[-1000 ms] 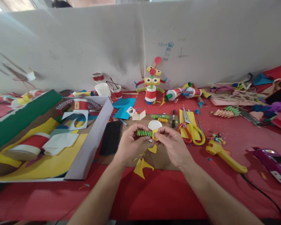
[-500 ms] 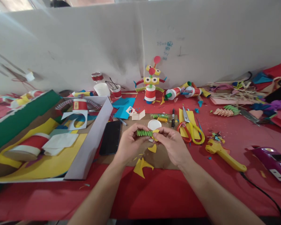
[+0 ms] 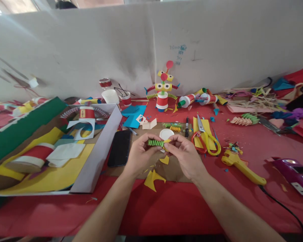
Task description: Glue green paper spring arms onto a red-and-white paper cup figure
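Over the brown cardboard sheet, my left hand [image 3: 140, 154] is closed on a green folded paper spring [image 3: 155, 143], gripping it by its left part. My right hand [image 3: 186, 155] pinches a small yellow paper piece [image 3: 167, 141] against the spring's right end. Fingers cover part of the yellow piece, so whether it is joined to the spring cannot be seen. Just behind the hands lies a white paper disc [image 3: 166, 134]. Yellow paper scraps [image 3: 153, 180] rest on the cardboard [image 3: 176, 173] below them.
Scissors [image 3: 205, 134] lie on yellow paper to the right, near a yellow glue gun [image 3: 242, 166] with a cord. At left are a phone [image 3: 119, 148] and an open box [image 3: 97, 151] of paper parts. Paper-cup figures [image 3: 162, 101] stand at the back.
Both hands stay over the cardboard. The right fingertips have shifted slightly left over the yellow piece, covering more of it at the spring's end.
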`<state>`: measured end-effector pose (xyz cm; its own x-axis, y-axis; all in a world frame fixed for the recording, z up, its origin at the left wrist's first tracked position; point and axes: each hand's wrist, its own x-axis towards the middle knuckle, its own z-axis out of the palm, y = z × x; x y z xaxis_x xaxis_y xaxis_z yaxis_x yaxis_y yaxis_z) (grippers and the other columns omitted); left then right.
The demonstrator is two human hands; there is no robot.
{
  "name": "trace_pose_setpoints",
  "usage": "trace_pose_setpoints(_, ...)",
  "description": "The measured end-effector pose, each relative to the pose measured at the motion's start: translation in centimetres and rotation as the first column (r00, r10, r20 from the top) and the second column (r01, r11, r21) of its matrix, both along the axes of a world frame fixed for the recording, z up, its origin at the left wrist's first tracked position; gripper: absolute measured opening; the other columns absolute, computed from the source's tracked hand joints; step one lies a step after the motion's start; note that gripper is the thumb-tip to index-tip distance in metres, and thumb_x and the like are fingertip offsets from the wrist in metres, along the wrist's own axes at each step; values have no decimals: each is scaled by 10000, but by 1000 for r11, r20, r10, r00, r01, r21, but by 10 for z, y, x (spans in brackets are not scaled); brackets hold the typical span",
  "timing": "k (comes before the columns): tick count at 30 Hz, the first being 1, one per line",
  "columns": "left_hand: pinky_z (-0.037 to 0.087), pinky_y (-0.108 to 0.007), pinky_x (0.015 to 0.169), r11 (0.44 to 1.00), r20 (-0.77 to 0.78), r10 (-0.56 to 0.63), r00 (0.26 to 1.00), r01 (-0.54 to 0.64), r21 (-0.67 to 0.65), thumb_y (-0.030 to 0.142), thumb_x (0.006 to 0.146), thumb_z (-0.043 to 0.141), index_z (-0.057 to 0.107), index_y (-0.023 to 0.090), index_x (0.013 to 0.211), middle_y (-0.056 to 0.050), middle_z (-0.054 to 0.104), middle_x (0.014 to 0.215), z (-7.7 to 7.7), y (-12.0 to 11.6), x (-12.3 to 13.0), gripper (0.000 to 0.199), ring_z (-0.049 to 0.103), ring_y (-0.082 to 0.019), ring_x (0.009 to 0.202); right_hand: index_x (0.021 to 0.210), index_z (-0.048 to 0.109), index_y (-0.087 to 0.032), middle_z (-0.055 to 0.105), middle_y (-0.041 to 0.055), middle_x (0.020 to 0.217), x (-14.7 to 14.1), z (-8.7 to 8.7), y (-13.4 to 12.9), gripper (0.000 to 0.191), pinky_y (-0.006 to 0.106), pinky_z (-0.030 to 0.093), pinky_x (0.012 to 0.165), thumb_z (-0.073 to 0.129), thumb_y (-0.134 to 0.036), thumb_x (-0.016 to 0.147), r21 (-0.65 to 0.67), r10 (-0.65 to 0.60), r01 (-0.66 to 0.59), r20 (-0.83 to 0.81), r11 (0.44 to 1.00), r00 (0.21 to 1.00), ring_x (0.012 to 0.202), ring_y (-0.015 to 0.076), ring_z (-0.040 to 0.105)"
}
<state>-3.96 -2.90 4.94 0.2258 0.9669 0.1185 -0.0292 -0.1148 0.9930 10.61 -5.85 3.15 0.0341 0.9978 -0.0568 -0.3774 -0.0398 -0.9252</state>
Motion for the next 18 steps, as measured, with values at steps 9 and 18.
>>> trace_pose_setpoints(9,484,-191,660,995,154,-31,988,46,-93,109,682,741,616,176,841,20,647,819,-1,0,-4,213,601,-89,718,768,607,-200,636,-20,693,1,7,-3,124,253,464,593,635,-320,787,29,-20,22,-63,999,998,600,115,591)
trace_pose_setpoints(18,506,-181,656,878,519,-58,853,291,-380,123,739,714,608,168,981,-10,655,756,1,3,-11,268,640,-97,682,798,615,-211,602,-23,720,9,3,1,132,234,409,561,588,-324,860,215,-336,320,44,923,941,582,94,503)
